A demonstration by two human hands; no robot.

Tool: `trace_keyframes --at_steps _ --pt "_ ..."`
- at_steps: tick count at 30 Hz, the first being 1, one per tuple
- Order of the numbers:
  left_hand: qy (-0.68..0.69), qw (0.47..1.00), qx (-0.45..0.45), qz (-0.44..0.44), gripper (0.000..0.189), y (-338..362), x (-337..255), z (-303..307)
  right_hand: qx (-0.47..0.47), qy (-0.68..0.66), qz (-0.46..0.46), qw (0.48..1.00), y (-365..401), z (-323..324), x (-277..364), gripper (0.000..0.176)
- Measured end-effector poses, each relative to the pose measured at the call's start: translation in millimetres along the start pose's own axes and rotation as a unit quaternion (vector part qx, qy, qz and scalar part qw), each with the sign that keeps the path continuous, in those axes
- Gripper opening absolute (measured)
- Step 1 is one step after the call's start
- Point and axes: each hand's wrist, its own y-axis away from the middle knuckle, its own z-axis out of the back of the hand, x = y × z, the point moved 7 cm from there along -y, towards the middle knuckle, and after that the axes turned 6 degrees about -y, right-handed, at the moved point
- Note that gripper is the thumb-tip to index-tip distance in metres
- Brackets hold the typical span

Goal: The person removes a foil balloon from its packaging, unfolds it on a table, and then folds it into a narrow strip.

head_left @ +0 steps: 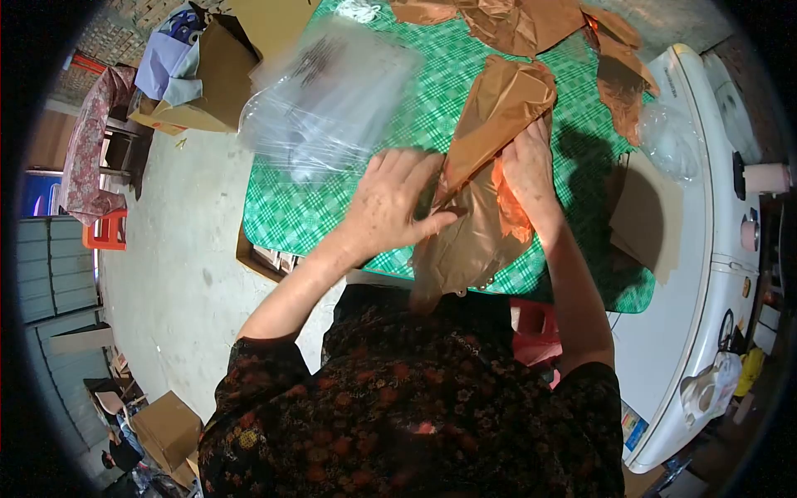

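A long folded piece of thin, shiny copper-brown fabric [465, 220] lies on the green checked tablecloth [427, 104], its lower end hanging over the front edge. A bright orange patch [510, 207] shows at its right side. My left hand [390, 199] is open beside the fabric, fingers spread and thumb reaching over its left edge. My right hand [530, 170] grips the fabric's right side; its fingertips are partly hidden at the fold. Small shiny round bits [486, 283] show along the lower edge of the fabric.
A blurred stack of clear plastic bags [332, 100] covers the table's left. More copper-brown fabric [523, 25] lies at the back. A white fridge lying along the right [693, 274], a flat cardboard piece [643, 216] and an open cardboard box [212, 79] surround the table.
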Motion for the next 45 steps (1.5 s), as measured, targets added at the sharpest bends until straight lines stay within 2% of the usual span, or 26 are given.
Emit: trace_keyframes --at_steps 3,4,7,8,14,20,23,24,31,32,35,36,39,45 --pt "-0.054 0.994 -0.047 0.077 0.055 16 -10 -10 -0.004 0.008 -0.003 1.0 1 -3 -2 0.043" --pt "-0.048 0.993 -0.058 0.092 0.042 19 -15 -12 -0.008 0.012 0.0 1.0 2 -2 -2 0.043" --pt "-0.085 0.988 -0.048 0.116 0.037 20 -20 -21 -0.014 0.02 0.016 1.0 2 -5 -6 0.043" --pt "-0.075 0.988 -0.067 0.116 0.03 19 -20 -20 -0.008 0.015 0.015 1.0 2 -5 -4 0.043" --pt "-0.136 0.985 -0.053 0.093 0.023 20 -20 -33 -0.002 0.006 0.016 1.0 0 -1 3 0.043" --pt "-0.148 0.988 -0.022 0.043 0.025 13 -32 -38 -0.012 0.009 0.035 0.999 -1 -2 2 0.046" --pt "-0.106 0.994 -0.021 -0.018 0.028 10 -39 -31 -0.011 0.016 0.023 1.0 1 -2 4 0.047" --pt "-0.03 0.999 -0.004 -0.018 0.029 8 -41 -23 -0.005 0.014 0.019 1.0 0 -2 4 0.046" --pt "0.071 0.994 -0.087 0.003 0.03 -38 -6 -6 0.016 0.013 0.003 1.0 4 -7 0 0.045" --pt "0.088 0.995 -0.039 0.014 0.037 -48 4 -14 0.016 0.011 0.003 1.0 3 -6 1 0.044" --pt "-0.005 0.996 -0.074 -0.043 0.048 -70 15 -33 0.014 0.008 0.001 1.0 2 -3 5 0.044" --pt "-0.028 0.999 -0.032 -0.033 0.059 -75 21 -47 0.013 0.007 -0.001 1.0 2 -2 8 0.045" --pt "-0.095 0.994 -0.043 -0.027 0.063 -82 22 -70 0.022 0.019 -0.012 0.999 5 -4 4 0.046" --pt "-0.12 0.992 -0.005 -0.027 0.068 -79 13 -84 0.01 0.012 -0.012 1.0 4 -1 3 0.05"
